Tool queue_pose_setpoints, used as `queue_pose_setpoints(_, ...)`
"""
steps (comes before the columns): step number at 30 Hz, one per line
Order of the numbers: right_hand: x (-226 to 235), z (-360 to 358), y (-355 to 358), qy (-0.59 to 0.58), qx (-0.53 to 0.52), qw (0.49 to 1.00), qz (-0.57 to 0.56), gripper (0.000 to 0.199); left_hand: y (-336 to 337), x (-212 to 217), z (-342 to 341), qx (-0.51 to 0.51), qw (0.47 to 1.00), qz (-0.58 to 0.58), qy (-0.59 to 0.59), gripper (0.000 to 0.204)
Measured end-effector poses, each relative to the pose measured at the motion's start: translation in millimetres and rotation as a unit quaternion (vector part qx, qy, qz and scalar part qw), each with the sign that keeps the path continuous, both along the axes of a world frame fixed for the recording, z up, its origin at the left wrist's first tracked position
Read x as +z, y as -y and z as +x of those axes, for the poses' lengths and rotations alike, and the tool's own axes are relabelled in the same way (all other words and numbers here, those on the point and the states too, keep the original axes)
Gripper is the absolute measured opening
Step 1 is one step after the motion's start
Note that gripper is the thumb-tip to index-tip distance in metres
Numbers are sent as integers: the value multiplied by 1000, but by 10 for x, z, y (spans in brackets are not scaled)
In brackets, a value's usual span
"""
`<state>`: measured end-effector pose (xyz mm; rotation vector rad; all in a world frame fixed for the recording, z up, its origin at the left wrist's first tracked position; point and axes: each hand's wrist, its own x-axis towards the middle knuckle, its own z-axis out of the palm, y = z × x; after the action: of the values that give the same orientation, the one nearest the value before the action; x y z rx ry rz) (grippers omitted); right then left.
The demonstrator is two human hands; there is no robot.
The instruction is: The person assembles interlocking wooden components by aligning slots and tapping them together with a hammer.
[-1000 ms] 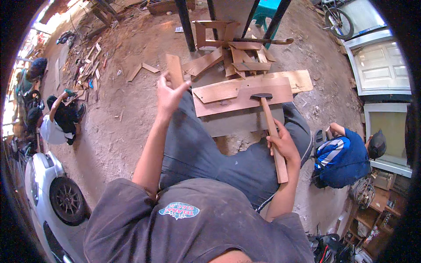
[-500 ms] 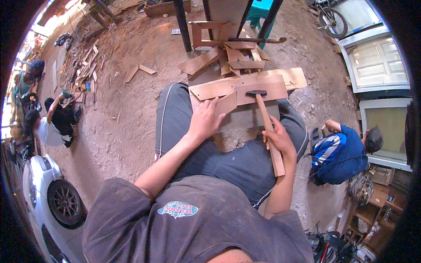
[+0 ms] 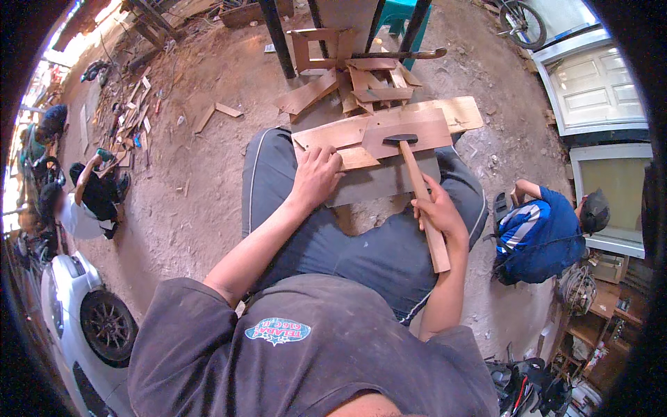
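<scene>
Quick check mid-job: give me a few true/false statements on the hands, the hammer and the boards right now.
1. The right hand grips the hammer by its handle. True.
2. The left hand is raised in the air. False: it presses flat on the boards.
3. The hammer head rests on the boards. True.
4. The boards lie on the ground. False: they sit across the person's lap.

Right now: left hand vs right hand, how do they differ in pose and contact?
The left hand lies flat, fingers spread, pressing on a wooden board across the lap; the right hand is curled in a fist around the hammer handle. The left hand grips nothing; the right hand holds the hammer with its head resting on the boards. The left forearm stretches forward; the right stays bent, closer in. Both are bare.
</scene>
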<state>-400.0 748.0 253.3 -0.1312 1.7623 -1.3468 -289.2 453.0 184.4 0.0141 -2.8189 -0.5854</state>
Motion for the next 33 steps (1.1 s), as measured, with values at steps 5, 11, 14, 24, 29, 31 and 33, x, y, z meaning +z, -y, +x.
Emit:
queue_pose_setpoints(5,-22,-10,-33,6,3,1000,-17,75,-15,42,-34,36,999,-18,-10,53)
queue_pose_setpoints(11,-53,-18,-36,-3,11,1000,-8,76,49,-189,-81,42,997,-63,8,62)
queue_pose_setpoints(14,-76,-21,-45,0,5,1000,-9,76,37,-230,-98,43,996,-81,-10,60)
queue_pose_setpoints(24,-20,-3,-12,-1,2,1000,1,76,208,-87,-209,21,995,-87,37,94)
queue_pose_setpoints(29,-54,-11,-20,2,0,1000,-13,74,237,-173,-226,19,994,-100,51,93)
queue_pose_setpoints(31,-48,-18,-20,5,1,1000,-10,74,239,-186,-222,20,994,-95,42,91)
queue_pose_setpoints(33,-32,-19,-15,7,2,1000,-9,75,240,-196,-222,21,995,-88,33,90)
